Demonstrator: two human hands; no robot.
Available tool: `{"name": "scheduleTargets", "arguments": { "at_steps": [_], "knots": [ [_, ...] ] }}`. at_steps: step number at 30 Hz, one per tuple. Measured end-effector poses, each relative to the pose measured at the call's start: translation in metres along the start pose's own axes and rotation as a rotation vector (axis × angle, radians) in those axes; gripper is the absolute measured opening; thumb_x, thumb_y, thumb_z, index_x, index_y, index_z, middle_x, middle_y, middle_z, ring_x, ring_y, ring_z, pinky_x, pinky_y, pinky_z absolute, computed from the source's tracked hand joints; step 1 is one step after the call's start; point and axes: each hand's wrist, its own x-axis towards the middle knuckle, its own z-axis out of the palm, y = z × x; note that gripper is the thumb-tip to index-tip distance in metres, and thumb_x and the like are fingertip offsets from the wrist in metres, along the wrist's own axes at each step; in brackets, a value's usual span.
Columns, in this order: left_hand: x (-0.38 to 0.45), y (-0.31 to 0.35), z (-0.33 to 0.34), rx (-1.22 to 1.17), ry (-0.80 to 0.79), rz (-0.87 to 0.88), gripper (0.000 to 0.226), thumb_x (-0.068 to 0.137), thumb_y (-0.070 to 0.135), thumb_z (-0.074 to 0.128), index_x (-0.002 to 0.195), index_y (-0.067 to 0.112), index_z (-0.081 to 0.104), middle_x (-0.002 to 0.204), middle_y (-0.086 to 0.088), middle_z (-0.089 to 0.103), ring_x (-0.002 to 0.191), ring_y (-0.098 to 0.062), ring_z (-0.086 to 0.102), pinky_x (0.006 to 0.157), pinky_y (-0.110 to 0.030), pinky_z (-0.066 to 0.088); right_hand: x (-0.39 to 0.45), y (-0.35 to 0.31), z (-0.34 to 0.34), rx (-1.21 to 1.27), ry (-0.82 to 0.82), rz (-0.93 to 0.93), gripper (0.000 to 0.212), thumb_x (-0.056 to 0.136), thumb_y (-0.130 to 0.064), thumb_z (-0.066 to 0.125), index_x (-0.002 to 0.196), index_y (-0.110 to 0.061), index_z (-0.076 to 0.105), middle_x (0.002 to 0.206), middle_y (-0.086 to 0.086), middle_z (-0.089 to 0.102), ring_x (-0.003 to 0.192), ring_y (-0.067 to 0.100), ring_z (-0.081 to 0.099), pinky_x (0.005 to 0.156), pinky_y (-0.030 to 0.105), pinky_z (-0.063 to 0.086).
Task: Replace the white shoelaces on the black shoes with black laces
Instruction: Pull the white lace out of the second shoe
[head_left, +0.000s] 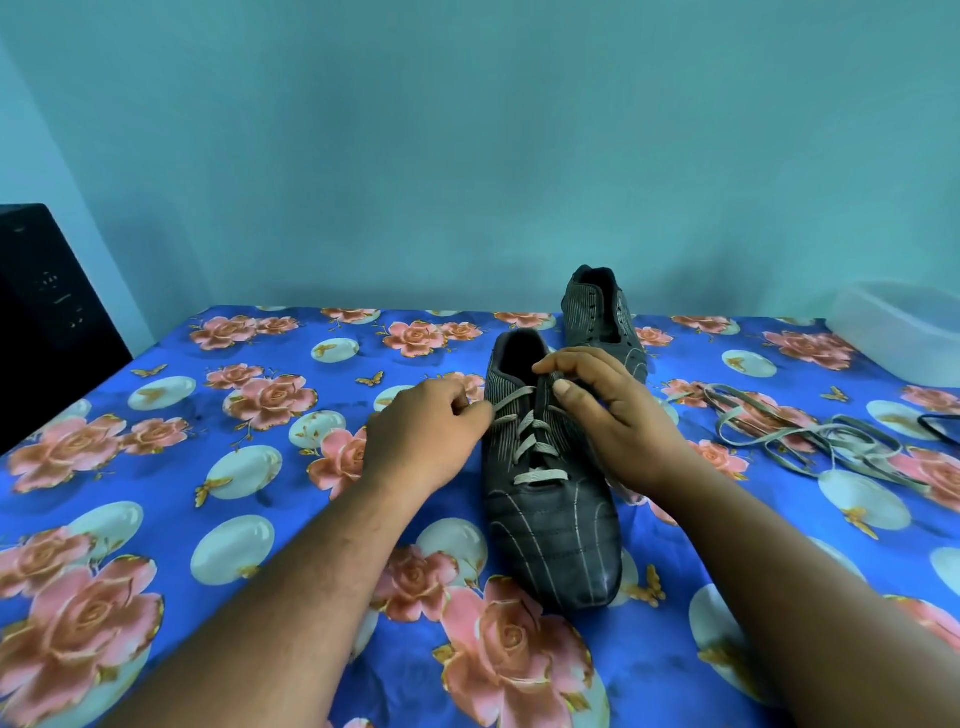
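Observation:
A black shoe (550, 525) with thin pale stripes lies in front of me, toe toward me, threaded with a white lace (535, 441). My left hand (426, 431) pinches the lace's upper end at the shoe's left side. My right hand (608, 410) holds the shoe's right side, thumb and fingers at the top eyelets. Behind it stands a second black shoe (602, 312) with no lace in its eyelets. A loose white lace (810, 441) lies tangled to the right. The end of a black lace (940, 428) shows at the right edge.
A blue cloth with pink roses (249, 467) covers the table. A clear plastic tub (904, 327) sits at the far right against the teal wall. A black box (47, 312) stands at the far left.

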Motion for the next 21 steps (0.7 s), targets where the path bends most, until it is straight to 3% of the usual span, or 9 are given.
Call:
{"name": "scheduleTargets", "arguments": {
  "at_steps": [3, 6, 8, 10, 12, 15, 18, 21],
  "knots": [
    [0.001, -0.003, 0.001, -0.143, -0.021, 0.020, 0.028, 0.098, 0.048, 0.047, 0.083, 0.026, 0.056, 0.070, 0.010, 0.062, 0.079, -0.021, 0.066, 0.084, -0.043, 0.052, -0.001, 0.001, -0.001, -0.003, -0.005, 0.013, 0.027, 0.099, -0.030, 0.051, 0.121, -0.027, 0.067, 0.123, -0.019, 0.060, 0.123, 0.001, 0.053, 0.103, 0.020, 0.039],
    [-0.001, 0.000, 0.005, -0.340, 0.009, 0.276, 0.032, 0.095, 0.058, 0.046, 0.094, 0.030, 0.061, 0.080, 0.015, 0.060, 0.081, -0.014, 0.058, 0.078, -0.043, 0.052, -0.001, 0.001, -0.002, -0.002, -0.006, 0.019, 0.027, 0.099, -0.032, 0.051, 0.122, -0.028, 0.067, 0.123, -0.018, 0.059, 0.123, 0.001, 0.053, 0.104, 0.022, 0.040],
    [-0.001, 0.003, 0.009, -0.307, 0.054, 0.396, 0.040, 0.095, 0.063, 0.045, 0.089, 0.027, 0.061, 0.080, 0.014, 0.059, 0.081, -0.016, 0.056, 0.073, -0.040, 0.048, 0.000, 0.001, -0.001, -0.015, -0.003, 0.006, 0.027, 0.099, -0.031, 0.052, 0.121, -0.027, 0.067, 0.123, -0.016, 0.060, 0.123, 0.004, 0.054, 0.105, 0.026, 0.042],
    [0.000, 0.004, 0.011, -0.274, 0.097, 0.420, 0.030, 0.096, 0.058, 0.048, 0.080, 0.034, 0.055, 0.072, 0.018, 0.053, 0.076, -0.017, 0.052, 0.068, -0.039, 0.044, 0.000, 0.001, -0.001, -0.018, 0.000, -0.005, 0.027, 0.099, -0.031, 0.052, 0.121, -0.026, 0.067, 0.123, -0.014, 0.061, 0.123, 0.005, 0.054, 0.106, 0.028, 0.042],
    [0.001, 0.003, 0.011, -0.220, 0.110, 0.383, 0.030, 0.099, 0.046, 0.053, 0.071, 0.035, 0.049, 0.064, 0.016, 0.050, 0.071, -0.019, 0.048, 0.065, -0.037, 0.039, 0.000, 0.001, -0.001, -0.019, -0.003, -0.009, 0.027, 0.099, -0.032, 0.052, 0.121, -0.027, 0.067, 0.124, -0.015, 0.061, 0.124, 0.006, 0.054, 0.107, 0.030, 0.042],
    [0.003, -0.002, 0.006, 0.006, 0.051, 0.182, 0.033, 0.099, 0.036, 0.054, 0.072, 0.017, 0.051, 0.066, 0.002, 0.057, 0.076, -0.031, 0.054, 0.071, -0.040, 0.045, 0.000, 0.001, 0.000, -0.014, -0.007, -0.004, 0.027, 0.100, -0.032, 0.052, 0.121, -0.028, 0.067, 0.124, -0.017, 0.060, 0.125, 0.004, 0.053, 0.107, 0.029, 0.041],
    [0.005, -0.011, 0.000, 0.198, -0.056, 0.003, 0.033, 0.095, 0.038, 0.051, 0.071, 0.016, 0.049, 0.075, 0.000, 0.062, 0.084, -0.032, 0.057, 0.075, -0.037, 0.042, 0.000, 0.001, 0.001, -0.005, -0.007, -0.001, 0.026, 0.100, -0.032, 0.052, 0.121, -0.028, 0.067, 0.124, -0.018, 0.060, 0.125, 0.004, 0.053, 0.107, 0.027, 0.041],
    [0.007, -0.016, 0.002, 0.182, -0.069, -0.006, 0.034, 0.099, 0.045, 0.044, 0.078, 0.020, 0.052, 0.083, 0.004, 0.067, 0.090, -0.029, 0.061, 0.080, -0.039, 0.044, -0.001, 0.001, 0.001, -0.010, -0.011, -0.003, 0.027, 0.099, -0.033, 0.053, 0.122, -0.028, 0.066, 0.124, -0.017, 0.060, 0.124, 0.001, 0.053, 0.105, 0.021, 0.039]
  ]
}}
